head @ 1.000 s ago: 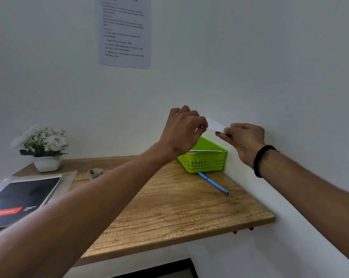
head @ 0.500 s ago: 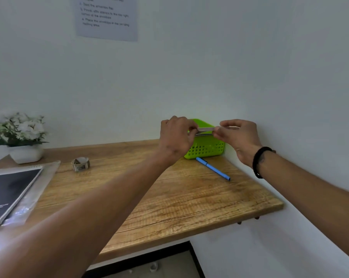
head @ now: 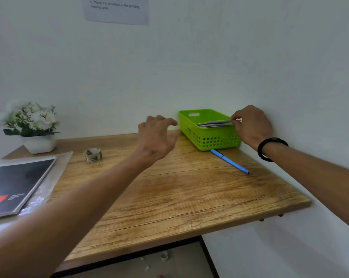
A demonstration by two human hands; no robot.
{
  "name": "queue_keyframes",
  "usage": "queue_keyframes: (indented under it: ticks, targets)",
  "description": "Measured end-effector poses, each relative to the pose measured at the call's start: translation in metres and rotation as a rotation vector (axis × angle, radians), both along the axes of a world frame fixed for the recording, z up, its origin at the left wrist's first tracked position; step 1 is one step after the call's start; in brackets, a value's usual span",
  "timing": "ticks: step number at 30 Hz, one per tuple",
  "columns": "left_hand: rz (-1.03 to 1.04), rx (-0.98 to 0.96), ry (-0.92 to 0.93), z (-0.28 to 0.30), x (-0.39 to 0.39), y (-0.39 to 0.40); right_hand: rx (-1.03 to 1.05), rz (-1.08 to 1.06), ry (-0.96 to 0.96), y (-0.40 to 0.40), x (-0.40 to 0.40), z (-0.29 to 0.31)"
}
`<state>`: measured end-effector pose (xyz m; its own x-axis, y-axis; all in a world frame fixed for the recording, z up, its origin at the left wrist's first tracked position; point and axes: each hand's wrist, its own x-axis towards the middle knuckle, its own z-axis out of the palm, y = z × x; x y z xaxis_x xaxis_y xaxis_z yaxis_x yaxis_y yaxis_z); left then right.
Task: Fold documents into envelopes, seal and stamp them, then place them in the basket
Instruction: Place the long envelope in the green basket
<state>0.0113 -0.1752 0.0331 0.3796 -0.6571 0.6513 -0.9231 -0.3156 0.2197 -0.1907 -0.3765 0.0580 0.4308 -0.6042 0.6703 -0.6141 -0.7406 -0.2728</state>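
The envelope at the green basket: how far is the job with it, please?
Done: envelopes already lie in the green basket. In hand: the right hand pinches the near end of the top envelope, resting across the basket, not yet released; the left hand hovers open beside the basket, holding nothing. Left: letting go. Seal and stamp cannot be seen from here.

Potted plant (head: 32, 125) back-left, notebook (head: 15, 185) left edge, blue pen (head: 229, 161) nr right.
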Motion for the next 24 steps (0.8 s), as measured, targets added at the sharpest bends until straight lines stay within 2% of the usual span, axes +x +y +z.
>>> queue_keyframes:
  ticks: [2,5,8,10,14,15,20,24]
  targets:
    - [0.152,0.078,0.048,-0.001,0.025,0.030,-0.013,-0.002,0.059,0.000,0.000,-0.003]
    - [0.407,0.264,0.197,-0.002,0.054,0.072,0.044,0.035,0.046,0.009,0.000,-0.004]
    - [0.475,0.366,0.292,-0.007,0.058,0.105,0.046,0.099,0.018,0.036,-0.010,-0.004]
    - [0.442,0.367,0.319,-0.010,0.055,0.118,0.052,0.167,0.057,0.057,-0.025,-0.008]
    - [0.273,0.277,0.315,-0.024,0.058,0.128,0.211,0.152,0.366,0.088,-0.051,-0.025]
    - [0.215,0.249,0.307,-0.027,0.057,0.126,0.241,0.155,0.392,0.091,-0.056,-0.032]
    - [-0.039,0.189,0.286,-0.031,0.037,0.109,0.253,0.259,0.326,0.116,-0.056,-0.045]
    - [-0.115,0.105,0.389,-0.035,0.028,0.085,0.156,0.392,0.326,0.136,-0.021,-0.058]
